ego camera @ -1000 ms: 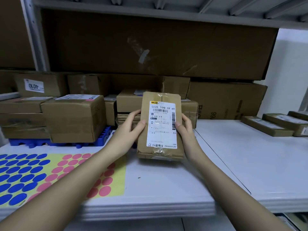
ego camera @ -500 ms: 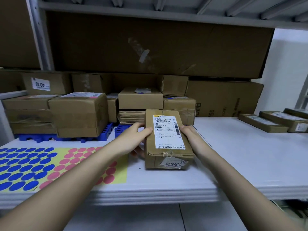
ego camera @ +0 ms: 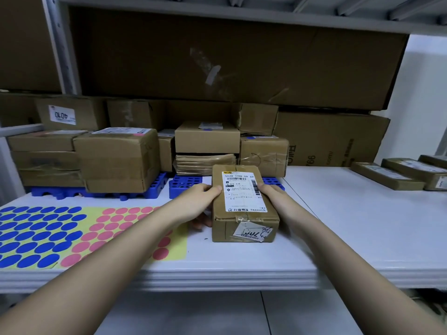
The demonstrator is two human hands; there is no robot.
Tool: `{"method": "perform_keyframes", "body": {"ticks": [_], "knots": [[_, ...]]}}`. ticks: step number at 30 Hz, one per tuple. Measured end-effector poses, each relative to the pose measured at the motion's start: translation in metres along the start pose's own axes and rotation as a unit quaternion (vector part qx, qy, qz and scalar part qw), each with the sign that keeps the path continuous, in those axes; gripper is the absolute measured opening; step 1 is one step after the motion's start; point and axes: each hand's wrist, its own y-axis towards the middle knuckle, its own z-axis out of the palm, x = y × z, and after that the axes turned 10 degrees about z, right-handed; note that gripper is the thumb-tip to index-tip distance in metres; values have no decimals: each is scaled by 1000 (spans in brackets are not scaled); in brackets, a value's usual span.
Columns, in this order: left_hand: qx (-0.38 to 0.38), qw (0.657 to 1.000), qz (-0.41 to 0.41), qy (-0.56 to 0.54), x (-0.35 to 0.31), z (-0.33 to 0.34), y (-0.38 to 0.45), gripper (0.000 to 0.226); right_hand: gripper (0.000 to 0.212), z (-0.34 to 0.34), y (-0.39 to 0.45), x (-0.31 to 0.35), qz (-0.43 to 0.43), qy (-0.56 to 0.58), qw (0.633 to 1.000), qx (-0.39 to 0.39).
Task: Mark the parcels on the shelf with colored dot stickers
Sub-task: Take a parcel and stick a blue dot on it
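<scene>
A small brown parcel with a white shipping label lies flat on the white shelf, label up. My left hand grips its left side, thumb on the top edge and fingers down the side. My right hand holds its right side. A yellow sticker sheet lies at the left, with blue dots on its left part and pink dots on its right part; my left forearm covers some of the pink ones.
Several cardboard parcels are stacked on blue plastic pallets behind the held parcel. Large cartons line the back wall. Flat parcels lie at the far right. A metal upright stands at the left.
Both hands brought the parcel down from a raised, tilted position and set it flat on the shelf. They still hold its sides.
</scene>
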Motion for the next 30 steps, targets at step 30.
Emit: {"method": "perform_keyframes", "body": {"ticks": [30], "knots": [[-214, 957, 105, 163, 53, -114, -73, 18, 9, 148, -54, 55, -419, -354, 833, -72]]}}
